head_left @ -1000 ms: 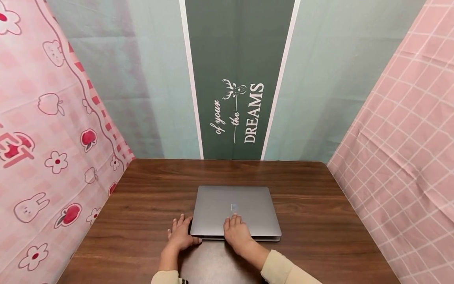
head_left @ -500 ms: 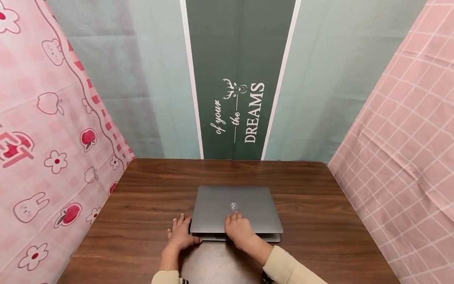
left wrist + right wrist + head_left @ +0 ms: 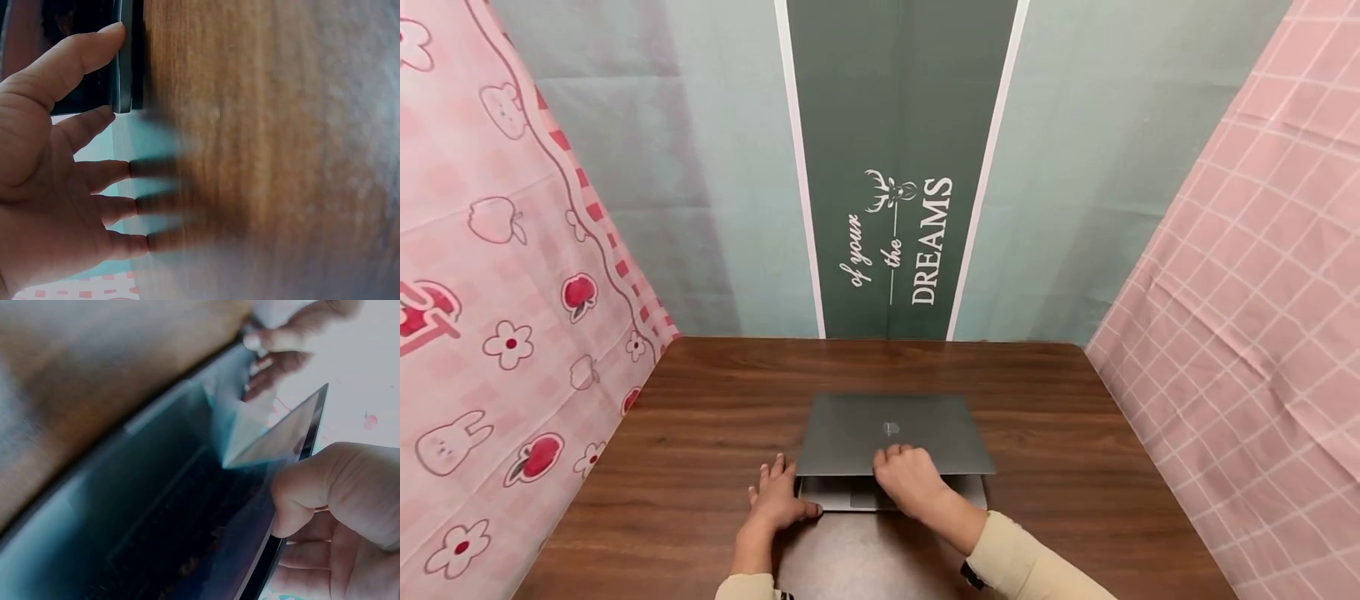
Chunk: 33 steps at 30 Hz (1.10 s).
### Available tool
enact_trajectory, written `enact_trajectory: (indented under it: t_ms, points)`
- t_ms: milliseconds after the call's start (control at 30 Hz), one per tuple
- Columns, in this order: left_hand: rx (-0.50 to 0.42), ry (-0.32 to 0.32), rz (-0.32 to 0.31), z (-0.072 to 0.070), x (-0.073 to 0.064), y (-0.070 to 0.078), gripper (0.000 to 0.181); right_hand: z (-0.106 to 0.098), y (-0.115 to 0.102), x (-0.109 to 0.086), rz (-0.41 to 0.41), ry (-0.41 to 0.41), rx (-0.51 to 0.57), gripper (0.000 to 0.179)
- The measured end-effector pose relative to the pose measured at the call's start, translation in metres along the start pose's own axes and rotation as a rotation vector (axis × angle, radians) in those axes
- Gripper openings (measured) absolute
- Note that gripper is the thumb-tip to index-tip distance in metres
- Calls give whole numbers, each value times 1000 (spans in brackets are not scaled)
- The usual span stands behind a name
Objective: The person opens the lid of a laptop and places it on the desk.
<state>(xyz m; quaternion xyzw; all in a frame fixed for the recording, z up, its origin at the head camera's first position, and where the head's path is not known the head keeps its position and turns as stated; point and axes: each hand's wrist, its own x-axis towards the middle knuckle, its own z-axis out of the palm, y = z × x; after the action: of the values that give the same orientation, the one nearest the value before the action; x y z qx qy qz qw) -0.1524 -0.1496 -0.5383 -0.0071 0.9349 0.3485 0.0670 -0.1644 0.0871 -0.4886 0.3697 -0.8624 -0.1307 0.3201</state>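
Note:
A grey laptop (image 3: 850, 425) lies on the wooden table, its lid tilted partway up from the base (image 3: 827, 498). At the middle of the lid's front edge, my right hand (image 3: 913, 482) pinches it, thumb on the screen side and fingers curled over the outer face, as the right wrist view shows with the screen (image 3: 275, 447). My left hand (image 3: 777, 500) is at the base's front left corner. Its thumb rests on the base edge (image 3: 125, 69), while the other fingers are spread with their tips on the table. The keyboard is dark in the right wrist view.
The brown wooden table (image 3: 1060, 417) reaches back to a green cloth backdrop (image 3: 902, 100) with white lettering. Pink patterned cloth (image 3: 542, 375) hangs on the left, and a pink checked cloth (image 3: 1240, 317) on the right.
The laptop lid has risen from almost closed to a wider gap, with my right hand moving up along with its front edge. My left hand stays at the base corner.

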Motion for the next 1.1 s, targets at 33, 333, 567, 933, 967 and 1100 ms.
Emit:
enact_trajectory:
  t_ms: [33, 333, 567, 933, 967, 1100]
  points:
    - [4, 1, -2, 0, 0, -1, 85, -1, 3, 2, -6, -7, 8, 28]
    - [11, 2, -14, 2, 1, -3, 84, -11, 20, 11, 17, -79, 80, 25]
    - [20, -19, -13, 1, 1, -3, 86, -15, 32, 19, 21, -70, 108, 16]
    - [27, -27, -23, -4, 2, -4, 87, -18, 54, 27, 9, 0, 111, 17]
    - [29, -27, -23, -4, 2, -4, 87, -18, 55, 27, 6, 9, 106, 17]
    - [31, -28, -23, -3, 0, -2, 87, -16, 58, 28, -9, 26, 84, 16]
